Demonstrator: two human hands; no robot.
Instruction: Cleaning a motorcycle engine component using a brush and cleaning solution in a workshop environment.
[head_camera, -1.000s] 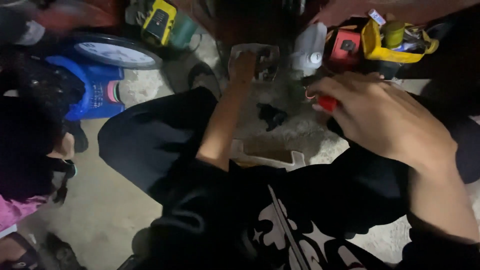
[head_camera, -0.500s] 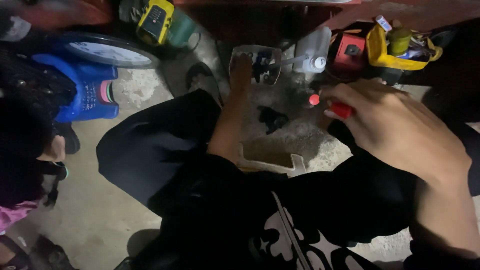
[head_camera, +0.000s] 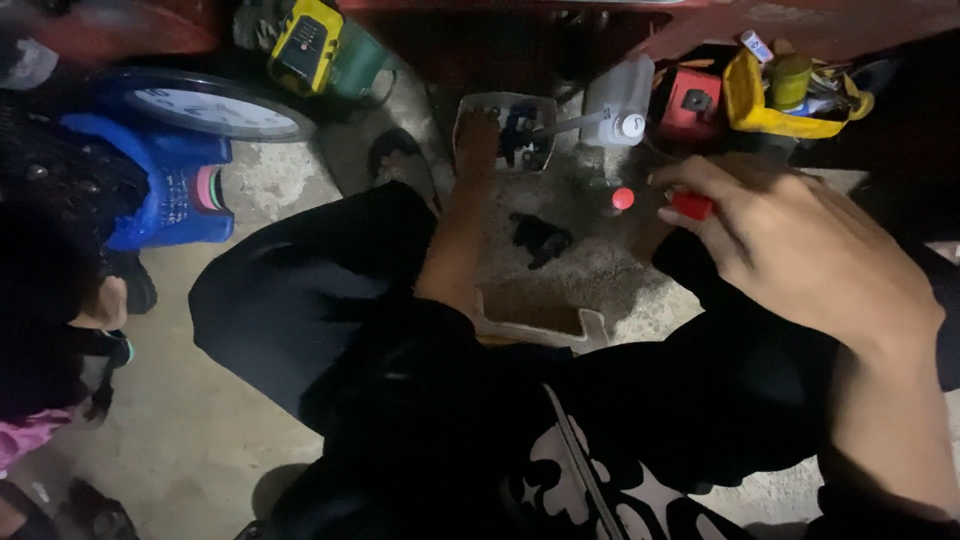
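Fingers, right hand (head_camera: 800, 255): curled together and clamped on a red-handled tool (head_camera: 692, 206), whose handle shows between thumb and forefinger.
Fingers, left hand (head_camera: 478, 135): reaching into the small tray; whether they are apart or closed on anything cannot be told, since the light is dim.
Small tray (head_camera: 468, 105): a pale, shallow container on the concrete floor (head_camera: 160, 420), holding dark small parts; this is the landmark for the entries below.
Red-handled tool: to the right of the tray and nearer the person, held above the floor.
Red round cap (head_camera: 623, 198): just left of the tool's handle, right of the tray.
White plastic jug (head_camera: 620, 100): just right of the tray, upright.
Red box (head_camera: 692, 102): right of the jug.
Yellow pouch (head_camera: 775, 100): further right, with a can in it.
Dark part (head_camera: 540, 240): on the floor, just nearer the person than the tray.
Wall clock (head_camera: 215, 105): well left of the tray, lying on a blue stool (head_camera: 165, 195).
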